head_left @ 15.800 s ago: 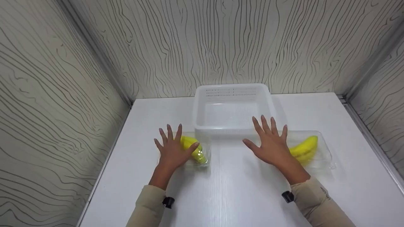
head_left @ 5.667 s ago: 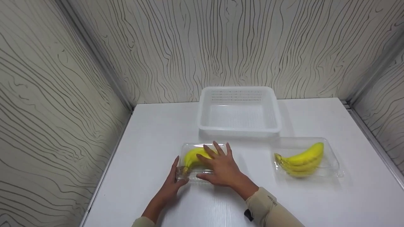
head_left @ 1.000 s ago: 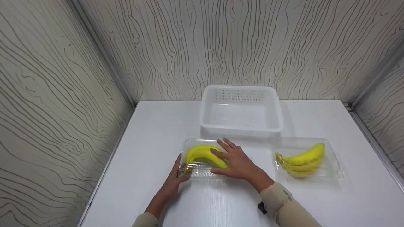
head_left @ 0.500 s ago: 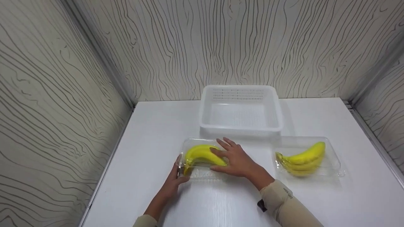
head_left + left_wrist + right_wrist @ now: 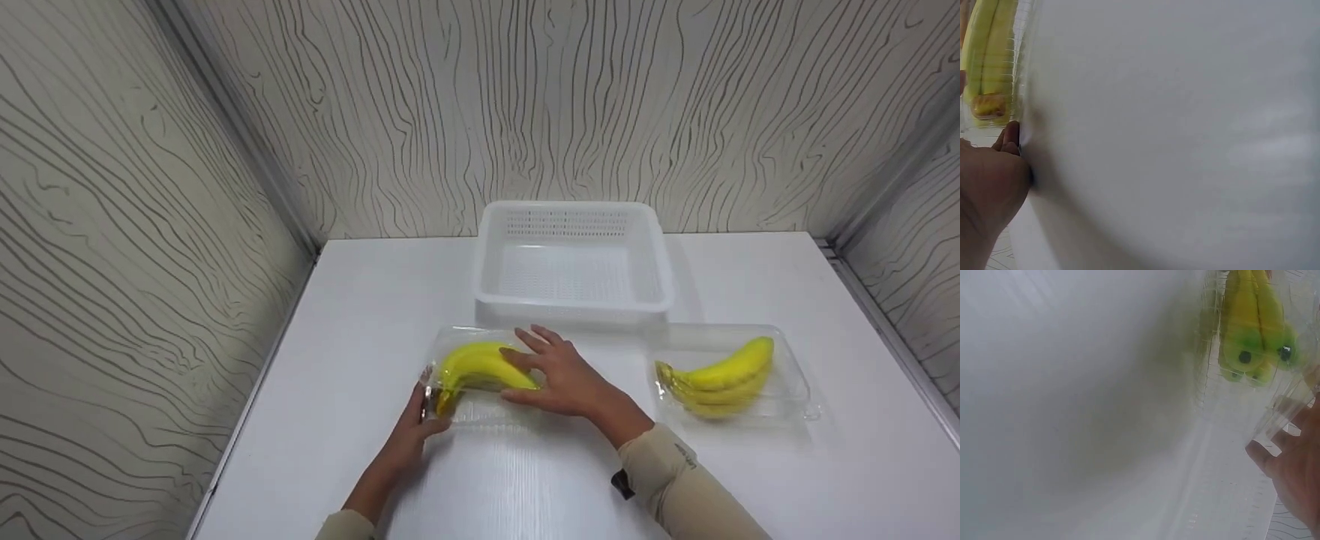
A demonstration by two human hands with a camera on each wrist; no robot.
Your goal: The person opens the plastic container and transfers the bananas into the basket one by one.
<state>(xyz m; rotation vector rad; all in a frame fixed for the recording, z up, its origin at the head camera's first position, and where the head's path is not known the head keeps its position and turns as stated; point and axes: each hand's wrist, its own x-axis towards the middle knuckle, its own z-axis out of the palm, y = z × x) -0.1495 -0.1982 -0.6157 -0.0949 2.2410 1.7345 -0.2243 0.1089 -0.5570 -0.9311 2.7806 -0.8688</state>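
A clear plastic clamshell box (image 5: 480, 412) with a bunch of yellow bananas (image 5: 480, 361) inside sits in front of the basket. My left hand (image 5: 405, 435) grips its left end, thumb at the near corner and fingers along the side. In the left wrist view those fingers (image 5: 1012, 135) touch the plastic close to the bananas' stem end. My right hand (image 5: 566, 379) holds the right end from above, its thumb nearer me and its fingers spread toward the far edge. The right wrist view shows the bananas' green tips (image 5: 1247, 354) through the plastic, near the right-hand fingers (image 5: 1261, 457).
A white perforated plastic basket (image 5: 574, 306) stands behind the box, against the patterned back wall (image 5: 420, 112). On the right of the white table (image 5: 360, 300) lies a second clear box (image 5: 787, 375) with another banana bunch (image 5: 724, 379). Patterned walls enclose both sides.
Earlier, both hands were spread apart over the two boxes. Since then the left box has shifted right, with both hands now on it. Over the last second hands and box have barely moved.
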